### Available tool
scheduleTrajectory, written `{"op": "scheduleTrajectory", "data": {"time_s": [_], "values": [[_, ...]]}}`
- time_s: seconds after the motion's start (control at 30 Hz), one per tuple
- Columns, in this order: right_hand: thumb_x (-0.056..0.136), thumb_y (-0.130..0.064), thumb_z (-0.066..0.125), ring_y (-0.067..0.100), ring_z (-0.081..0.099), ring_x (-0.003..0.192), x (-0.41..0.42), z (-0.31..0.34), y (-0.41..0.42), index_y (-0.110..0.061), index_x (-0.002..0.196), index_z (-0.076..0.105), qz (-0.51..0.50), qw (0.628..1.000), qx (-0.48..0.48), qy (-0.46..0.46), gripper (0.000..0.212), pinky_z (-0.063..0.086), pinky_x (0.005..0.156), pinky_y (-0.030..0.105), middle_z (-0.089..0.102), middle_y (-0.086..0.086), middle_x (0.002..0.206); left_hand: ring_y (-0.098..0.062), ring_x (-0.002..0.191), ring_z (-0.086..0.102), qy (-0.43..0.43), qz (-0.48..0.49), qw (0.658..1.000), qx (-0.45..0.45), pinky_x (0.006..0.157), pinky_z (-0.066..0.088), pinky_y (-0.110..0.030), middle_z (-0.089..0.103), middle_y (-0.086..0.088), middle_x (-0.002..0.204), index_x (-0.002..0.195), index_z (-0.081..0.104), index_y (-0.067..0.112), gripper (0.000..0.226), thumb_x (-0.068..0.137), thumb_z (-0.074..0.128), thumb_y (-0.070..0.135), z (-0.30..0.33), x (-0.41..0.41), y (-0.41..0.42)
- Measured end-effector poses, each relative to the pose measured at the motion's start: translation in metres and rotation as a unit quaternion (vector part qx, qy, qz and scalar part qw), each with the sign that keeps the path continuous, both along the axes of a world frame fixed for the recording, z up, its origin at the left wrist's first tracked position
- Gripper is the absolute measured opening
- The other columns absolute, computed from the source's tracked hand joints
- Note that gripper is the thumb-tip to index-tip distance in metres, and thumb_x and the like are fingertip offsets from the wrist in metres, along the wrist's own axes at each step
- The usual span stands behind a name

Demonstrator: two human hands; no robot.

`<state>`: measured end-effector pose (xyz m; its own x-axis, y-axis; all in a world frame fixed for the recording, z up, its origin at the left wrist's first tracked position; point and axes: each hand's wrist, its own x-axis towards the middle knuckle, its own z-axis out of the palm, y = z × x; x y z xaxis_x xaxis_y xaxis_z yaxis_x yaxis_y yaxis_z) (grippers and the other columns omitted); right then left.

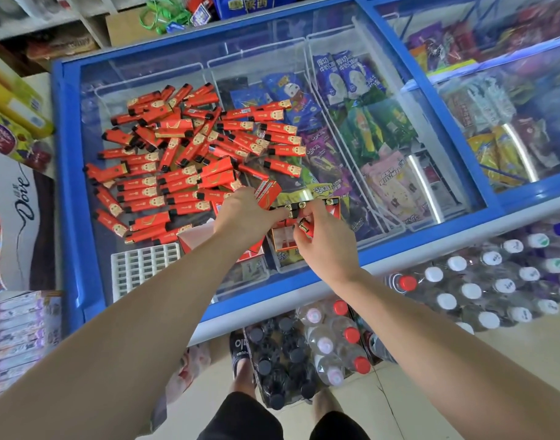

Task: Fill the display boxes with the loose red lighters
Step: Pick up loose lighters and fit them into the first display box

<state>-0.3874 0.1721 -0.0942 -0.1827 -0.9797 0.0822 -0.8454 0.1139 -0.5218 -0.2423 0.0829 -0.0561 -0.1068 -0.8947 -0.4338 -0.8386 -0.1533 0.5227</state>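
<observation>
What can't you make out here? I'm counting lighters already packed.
- Display box, head view: both hands cover most slots, so no count.
- Lighter in the right hand: fingers hide its body.
- Second box: the left hand and forearm hide its inside.
- Lighter pile: overlapping, uncountable.

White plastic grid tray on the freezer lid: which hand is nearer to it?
Left. The left hand is up and to the right of the white grid tray; the right hand is farther right, at the display box.
</observation>
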Motion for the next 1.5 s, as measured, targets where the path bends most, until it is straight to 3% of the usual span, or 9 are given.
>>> {"op": "scheduleTrajectory", "data": {"time_s": [0.13, 0.23, 0.33, 0.47, 0.8, 1.0, 1.13, 1.27, 1.5], "values": [[0.092, -0.026, 0.056, 0.017, 0.055, 0.073, -0.005, 0.012, 0.002, -0.017, 0.096, 0.054, -0.049, 0.988, 0.001, -0.149, 0.010, 0.047, 0.063, 0.035, 0.059, -0.004, 0.079, -0.019, 0.071, 0.059, -0.034, -0.007, 0.999, -0.015, 0.055, 0.040, -0.029, 0.060, -0.004, 0.085, 0.092, 0.057, 0.012, 0.050, 0.079, 0.078, 0.056, 0.000, -0.005, 0.001], [0.097, -0.017, 0.046, 0.014, 0.055, 0.087, -0.013, 0.017, 0.002, -0.018, 0.105, 0.059, -0.052, 0.975, 0.008, -0.215, 0.016, 0.047, 0.075, 0.033, 0.060, -0.004, 0.094, -0.027, 0.087, 0.064, -0.052, -0.008, 0.999, -0.015, 0.060, 0.044, -0.031, 0.065, -0.010, 0.100, 0.105, 0.060, 0.008, 0.059, 0.079, 0.077, 0.057, -0.002, -0.008, 0.001], [0.099, -0.014, 0.051, 0.013, 0.059, 0.091, -0.024, 0.013, 0.003, -0.017, 0.115, 0.060, -0.030, 0.983, -0.009, -0.178, 0.019, 0.050, 0.079, 0.032, 0.063, -0.005, 0.101, -0.030, 0.093, 0.065, -0.065, -0.013, 0.998, -0.012, 0.063, 0.045, -0.032, 0.066, -0.013, 0.107, 0.111, 0.059, 0.005, 0.063, 0.080, 0.076, 0.058, -0.001, -0.008, 0.001], [0.092, -0.009, 0.064, 0.017, 0.059, 0.088, -0.029, 0.008, 0.007, -0.013, 0.109, 0.063, -0.019, 0.995, -0.064, -0.072, 0.017, 0.051, 0.075, 0.033, 0.065, -0.002, 0.094, -0.028, 0.087, 0.066, -0.063, -0.014, 0.998, -0.012, 0.060, 0.046, -0.032, 0.065, -0.011, 0.103, 0.107, 0.059, 0.007, 0.057, 0.082, 0.077, 0.055, 0.001, -0.009, 0.002], [0.091, 0.001, 0.065, 0.022, 0.067, 0.078, -0.025, -0.001, 0.004, -0.006, 0.108, 0.067, 0.071, 0.992, -0.092, -0.041, 0.018, 0.059, 0.065, 0.037, 0.069, 0.006, 0.099, -0.026, 0.079, 0.063, -0.072, -0.014, 0.997, -0.012, 0.054, 0.042, -0.029, 0.062, -0.009, 0.100, 0.106, 0.056, 0.008, 0.056, 0.083, 0.075, 0.055, 0.002, -0.009, 0.004], [0.092, -0.002, 0.064, 0.024, 0.065, 0.074, -0.023, 0.004, -0.001, -0.008, 0.109, 0.069, 0.082, 0.991, -0.097, 0.053, 0.019, 0.051, 0.047, 0.032, 0.068, 0.006, 0.096, -0.025, 0.078, 0.060, -0.068, -0.017, 0.997, -0.018, 0.055, 0.040, -0.029, 0.061, -0.008, 0.097, 0.100, 0.055, 0.009, 0.051, 0.084, 0.075, 0.054, 0.002, -0.009, 0.005], [0.088, 0.001, 0.069, 0.023, 0.062, 0.067, -0.023, 0.004, -0.002, -0.008, 0.109, 0.069, 0.113, 0.987, -0.083, 0.078, 0.023, 0.043, 0.043, 0.026, 0.064, 0.008, 0.096, -0.025, 0.079, 0.060, -0.071, -0.019, 0.997, -0.019, 0.053, 0.039, -0.029, 0.061, -0.008, 0.097, 0.101, 0.056, 0.010, 0.051, 0.084, 0.075, 0.054, 0.002, -0.009, 0.004], [0.093, -0.001, 0.065, 0.026, 0.061, 0.057, -0.025, 0.002, -0.005, -0.007, 0.109, 0.066, 0.105, 0.989, -0.081, 0.065, 0.017, 0.046, 0.040, 0.031, 0.066, 0.008, 0.095, -0.029, 0.087, 0.065, -0.065, -0.012, 0.998, -0.020, 0.061, 0.046, -0.032, 0.063, -0.010, 0.102, 0.104, 0.057, 0.010, 0.055, 0.081, 0.076, 0.056, -0.001, -0.009, 0.003], [0.095, -0.008, 0.064, 0.022, 0.058, 0.050, -0.027, -0.002, -0.004, -0.011, 0.103, 0.069, 0.086, 0.987, -0.080, 0.108, 0.010, 0.037, 0.039, 0.025, 0.066, 0.001, 0.075, -0.030, 0.085, 0.068, -0.064, -0.009, 0.998, -0.017, 0.058, 0.048, -0.032, 0.066, -0.011, 0.100, 0.106, 0.059, 0.008, 0.061, 0.080, 0.077, 0.060, -0.002, -0.008, 0.003]]}}
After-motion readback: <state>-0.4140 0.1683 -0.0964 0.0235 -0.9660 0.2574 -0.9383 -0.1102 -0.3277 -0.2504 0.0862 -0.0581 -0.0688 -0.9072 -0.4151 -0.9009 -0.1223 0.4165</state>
